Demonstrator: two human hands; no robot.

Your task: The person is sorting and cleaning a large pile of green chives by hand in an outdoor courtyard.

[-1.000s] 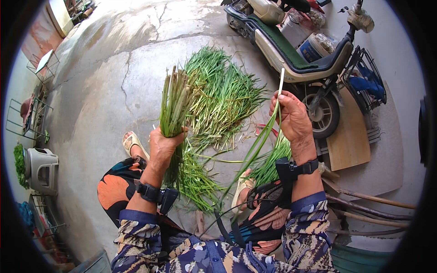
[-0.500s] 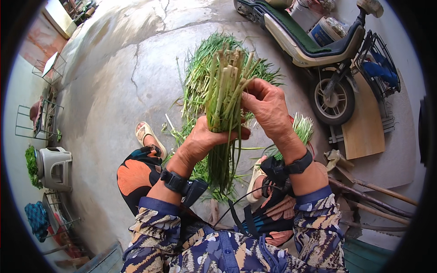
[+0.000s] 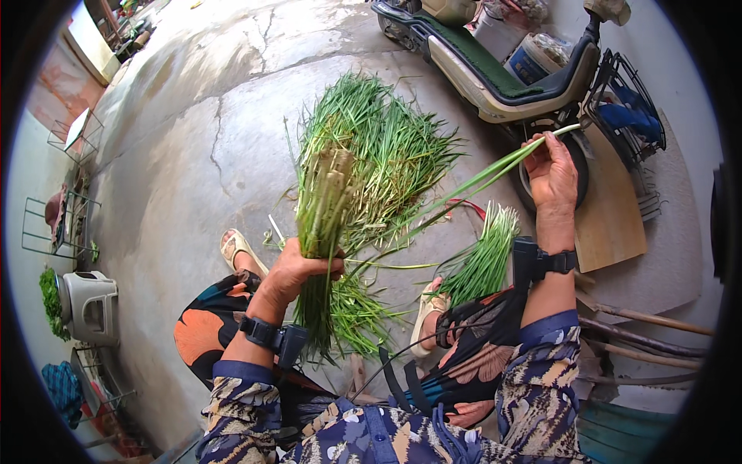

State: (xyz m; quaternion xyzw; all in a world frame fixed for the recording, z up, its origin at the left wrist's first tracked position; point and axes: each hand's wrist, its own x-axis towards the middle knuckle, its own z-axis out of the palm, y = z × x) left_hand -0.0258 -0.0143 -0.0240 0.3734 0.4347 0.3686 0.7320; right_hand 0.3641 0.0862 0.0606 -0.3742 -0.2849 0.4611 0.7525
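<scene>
A thick bundle of garlic chives [image 3: 325, 203] stands upright in my left hand [image 3: 296, 271], whose fingers wrap round it; the pale, brownish stem ends point up and the green leaves hang below. Off to the right, my right hand [image 3: 553, 176] pinches a thin strand of chives [image 3: 495, 168] by its white end, the leaves trailing left toward the bundle. A large heap of chives [image 3: 390, 147] lies on the concrete floor beyond the bundle. By my right foot, a smaller, tidy pile of chives [image 3: 483, 263] has its white ends together. Loose green leaves [image 3: 355, 305] are scattered between my feet.
An electric scooter [image 3: 495, 73] stands at the far right, beside a wooden board [image 3: 614, 209]. Several long tool handles [image 3: 649, 340] lie at the right. A grey plastic stool [image 3: 94, 308] and wire racks [image 3: 58, 228] line the left wall. A red strip [image 3: 469, 206] lies near the tidy pile.
My right hand has drawn a few chives out of the bundle and moved right with them. The left hand, still gripping the bundle, has shifted left and slightly down.
</scene>
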